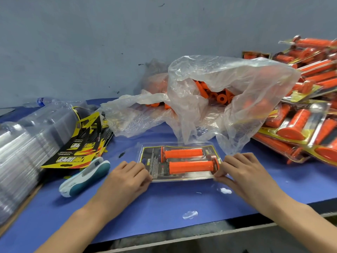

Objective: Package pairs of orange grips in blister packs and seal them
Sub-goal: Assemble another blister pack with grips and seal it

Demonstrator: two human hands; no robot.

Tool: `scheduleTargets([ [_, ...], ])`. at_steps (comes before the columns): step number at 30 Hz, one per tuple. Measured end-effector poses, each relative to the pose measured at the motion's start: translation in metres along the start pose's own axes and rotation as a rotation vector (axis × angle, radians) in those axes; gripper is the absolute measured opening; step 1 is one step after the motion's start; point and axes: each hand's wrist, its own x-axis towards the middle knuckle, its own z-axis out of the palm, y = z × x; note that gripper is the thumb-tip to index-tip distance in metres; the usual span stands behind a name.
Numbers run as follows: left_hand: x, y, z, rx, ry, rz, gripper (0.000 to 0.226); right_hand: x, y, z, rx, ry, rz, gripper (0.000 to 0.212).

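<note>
My left hand (125,178) and right hand (242,170) pinch the blister pack (155,161) — both orange grips (190,167) seated. Sealing looks unfinished.

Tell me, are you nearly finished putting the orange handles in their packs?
Not nearly. Done: a pile of filled packs sits at the right. In hand: the left hand and right hand pinch the near corners of a blister pack holding two orange grips. Left: many loose grips wait in the plastic bag, with empty shells and printed cards stacked at the left.
</note>
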Motion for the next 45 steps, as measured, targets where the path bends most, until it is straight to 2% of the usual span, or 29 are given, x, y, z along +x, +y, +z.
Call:
scheduleTargets([
  [3, -0.002, 0.011, -0.003, -0.027, 0.033, 0.034, 0.019, 0.000, -0.003, 0.000, -0.094, 0.002, 0.005, 0.008],
  [7, -0.004, 0.025, -0.004, -0.051, 0.070, 0.099, 0.019, 0.004, -0.026, 0.004, -0.115, -0.049, -0.015, 0.034],
  [11, -0.014, 0.018, -0.006, -0.150, 0.038, 0.128, 0.005, 0.010, -0.035, -0.001, 0.022, -0.035, -0.022, 0.027],
  [14, -0.022, 0.001, -0.009, -0.128, -0.029, 0.085, 0.015, 0.011, -0.030, -0.003, 0.142, -0.037, -0.011, 0.022],
  [17, -0.023, -0.008, -0.016, -0.083, -0.034, 0.060, 0.013, 0.013, -0.028, -0.003, 0.135, -0.059, -0.026, 0.026],
  [21, -0.025, 0.001, -0.019, -0.009, -0.031, 0.182, 0.016, 0.018, -0.053, 0.001, 0.071, -0.090, -0.051, 0.035],
  [24, -0.025, 0.012, -0.019, -0.050, -0.007, 0.208, 0.007, 0.018, -0.074, -0.001, 0.155, -0.097, -0.099, 0.041],
  [28, -0.028, 0.008, -0.021, -0.134, -0.033, 0.157, 0.012, 0.020, -0.067, -0.007, 0.224, -0.062, -0.066, 0.026],
  [31, -0.028, 0.001, -0.024, -0.115, -0.078, 0.138, 0.016, 0.022, -0.059, -0.007, 0.328, -0.086, -0.116, 0.014],
  [33, -0.026, 0.005, -0.025, -0.087, -0.057, 0.161, 0.014, 0.024, -0.054, -0.006, 0.293, -0.145, -0.143, 0.022],
  [36, -0.022, 0.017, -0.026, 0.003, -0.004, 0.208, 0.017, 0.027, -0.049, -0.008, 0.148, -0.395, -0.160, 0.055],
  [38, -0.019, 0.024, -0.029, 0.043, 0.019, 0.222, 0.026, 0.022, -0.044, -0.013, 0.219, -0.470, -0.112, 0.065],
  [39, -0.018, 0.027, -0.030, 0.047, 0.026, 0.218, 0.031, 0.020, -0.046, -0.018, 0.307, -0.413, -0.068, 0.056],
  [41, -0.013, 0.035, -0.030, 0.044, 0.027, 0.202, 0.034, 0.018, -0.066, -0.028, 0.416, -0.293, -0.067, 0.025],
  [45, -0.004, 0.056, -0.019, -0.024, 0.046, 0.184, 0.014, 0.017, -0.093, -0.025, 0.262, -0.252, -0.229, 0.020],
])
